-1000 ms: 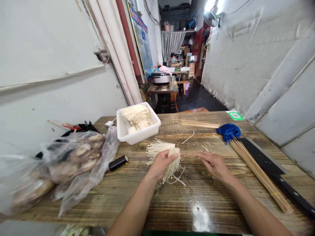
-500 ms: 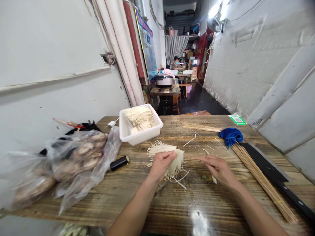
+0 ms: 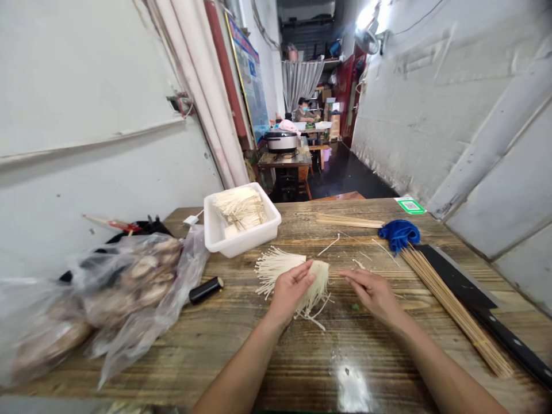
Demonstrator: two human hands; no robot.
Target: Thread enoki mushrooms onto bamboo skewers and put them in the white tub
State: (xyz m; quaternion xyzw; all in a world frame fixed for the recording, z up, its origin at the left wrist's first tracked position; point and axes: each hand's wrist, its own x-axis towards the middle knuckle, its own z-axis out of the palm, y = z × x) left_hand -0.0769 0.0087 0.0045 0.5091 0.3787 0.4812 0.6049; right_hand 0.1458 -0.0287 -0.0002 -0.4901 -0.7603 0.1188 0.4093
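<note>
My left hand (image 3: 291, 291) grips a small bunch of white enoki mushrooms (image 3: 318, 285) on the wooden table (image 3: 302, 356), fingers curled round it. A second fan of enoki (image 3: 272, 265) lies just left of it. My right hand (image 3: 371, 292) rests a little to the right, fingers together and bent, with a thin skewer running under it; I cannot make out whether it grips the skewer. A white tub (image 3: 224, 233) with skewered enoki stands beyond the left hand.
Clear bags of mushrooms (image 3: 129, 287) lie at the left beside a small black cylinder (image 3: 206, 290). Bamboo skewers (image 3: 448, 305), a blue cloth (image 3: 399, 233) and a black cleaver (image 3: 483, 313) lie at the right. More skewers (image 3: 349, 220) lie at the back. A person sits far down the corridor.
My left hand has shifted the enoki bunch slightly right and spread its strands. My right hand has barely moved.
</note>
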